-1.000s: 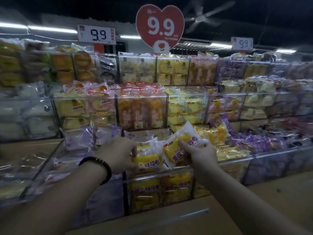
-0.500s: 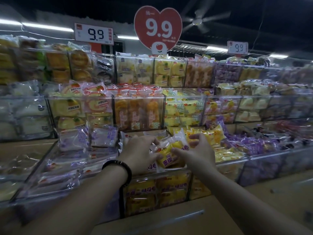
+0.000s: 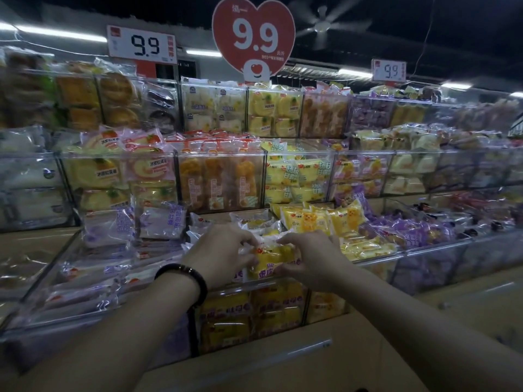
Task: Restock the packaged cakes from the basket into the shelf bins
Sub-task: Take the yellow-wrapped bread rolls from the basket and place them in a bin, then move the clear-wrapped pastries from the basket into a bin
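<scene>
Fingers [image 3: 241, 239] of the left hand [image 3: 220, 256] and right hand [image 3: 308, 258] are curled round a yellow plastic-wrapped cake [image 3: 271, 257], which has been lowered from its raised tilt into the near clear acrylic bin [image 3: 254, 284]. Dim tiered shelves [image 3: 368, 151] are topped by a red heart-shaped price sign [image 3: 253, 38].

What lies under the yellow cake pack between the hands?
Similar packs show through the clear bin. The left hand and right hand hide what touches the yellow cake pack.

The cake packets [image 3: 271, 257] are shiny crinkly plastic, the bins [image 3: 376, 257] are clear smooth plastic, and the shelf edge [image 3: 353, 363] looks like pale wood.
</scene>
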Demonstrator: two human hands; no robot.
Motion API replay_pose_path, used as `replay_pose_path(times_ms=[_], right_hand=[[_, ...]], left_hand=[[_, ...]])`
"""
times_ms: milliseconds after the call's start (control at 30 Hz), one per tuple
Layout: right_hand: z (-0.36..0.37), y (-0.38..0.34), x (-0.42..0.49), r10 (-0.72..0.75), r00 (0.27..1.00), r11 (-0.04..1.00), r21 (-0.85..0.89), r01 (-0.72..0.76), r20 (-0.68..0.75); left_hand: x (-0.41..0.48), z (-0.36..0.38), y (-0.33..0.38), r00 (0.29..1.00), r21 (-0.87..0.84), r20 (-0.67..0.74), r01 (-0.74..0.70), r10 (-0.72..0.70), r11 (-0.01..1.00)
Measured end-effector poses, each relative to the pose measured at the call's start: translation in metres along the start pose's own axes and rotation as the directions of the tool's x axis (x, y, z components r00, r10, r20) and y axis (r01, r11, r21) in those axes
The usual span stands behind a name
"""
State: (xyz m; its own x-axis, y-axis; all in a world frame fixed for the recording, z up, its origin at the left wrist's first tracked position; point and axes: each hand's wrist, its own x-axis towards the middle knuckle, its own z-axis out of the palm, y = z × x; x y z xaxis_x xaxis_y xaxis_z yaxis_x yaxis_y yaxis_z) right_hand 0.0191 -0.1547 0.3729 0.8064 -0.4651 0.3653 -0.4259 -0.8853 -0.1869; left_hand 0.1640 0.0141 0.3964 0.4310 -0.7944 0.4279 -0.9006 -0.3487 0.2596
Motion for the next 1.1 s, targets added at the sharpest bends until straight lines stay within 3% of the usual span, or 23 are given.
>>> replay_pose_path(times_ms=[133,233,367,433,533,600,700,767,800,867,933,1033,1100], right_hand=[[-0.008,0.006,-0.003,0.023,0.990,0.999,-0.028,-0.020,0.140],[-0.005,0.005,-0.007,-0.006,0.999,0.986,-0.166,0.015,0.052],[-0.004,0.005,-0.019,0.019,0.994,1.000,0.023,-0.017,-0.108],[0.001,0.012,-0.032,0.007,0.973,0.991,0.134,0.025,-0.231],[0.007,0.024,-0.062,-0.005,0.915,0.964,0.241,0.111,-0.403],[0.018,0.036,-0.087,-0.029,0.894,0.957,0.245,0.154,-0.448],[0.049,0.059,-0.125,0.029,0.933,0.961,0.267,0.073,-0.358],[0.075,0.071,-0.148,0.104,0.980,0.964,0.261,-0.057,-0.168],[0.091,0.077,-0.157,0.152,0.988,0.958,0.251,-0.141,-0.025],[0.125,0.092,-0.172,0.255,0.935,0.930,0.201,-0.307,0.247],[0.161,0.107,-0.190,0.310,0.834,0.897,0.151,-0.416,0.456],[0.210,0.125,-0.217,0.358,0.685,0.875,0.029,-0.484,0.635],[0.246,0.139,-0.234,0.391,0.547,0.866,-0.095,-0.491,0.741]], left_hand=[[-0.001,0.009,0.005,0.999,0.086,-0.018,0.034,-0.032,0.996],[-0.004,0.019,0.008,0.997,0.094,-0.067,0.029,-0.023,0.995],[-0.013,0.017,-0.006,0.999,-0.153,-0.034,-0.028,0.023,0.988],[-0.022,0.009,-0.013,0.982,-0.271,-0.181,-0.099,0.051,0.957],[-0.041,-0.001,-0.003,0.851,-0.143,-0.499,-0.268,0.165,0.953],[-0.063,0.007,0.016,0.794,-0.076,-0.537,-0.382,0.285,0.921],[-0.105,0.050,0.040,0.847,-0.225,-0.360,-0.485,0.391,0.845],[-0.129,0.092,0.049,0.919,-0.363,-0.054,-0.383,0.391,0.850],[-0.138,0.114,0.051,0.922,-0.386,0.129,-0.294,0.366,0.874],[-0.152,0.161,0.050,0.834,-0.333,0.455,-0.165,0.312,0.928],[-0.161,0.201,0.046,0.696,-0.258,0.665,-0.126,0.271,0.958],[-0.170,0.246,0.038,0.531,-0.192,0.825,-0.054,0.191,0.980],[-0.172,0.267,0.032,0.438,-0.121,0.890,-0.044,0.128,0.992]])
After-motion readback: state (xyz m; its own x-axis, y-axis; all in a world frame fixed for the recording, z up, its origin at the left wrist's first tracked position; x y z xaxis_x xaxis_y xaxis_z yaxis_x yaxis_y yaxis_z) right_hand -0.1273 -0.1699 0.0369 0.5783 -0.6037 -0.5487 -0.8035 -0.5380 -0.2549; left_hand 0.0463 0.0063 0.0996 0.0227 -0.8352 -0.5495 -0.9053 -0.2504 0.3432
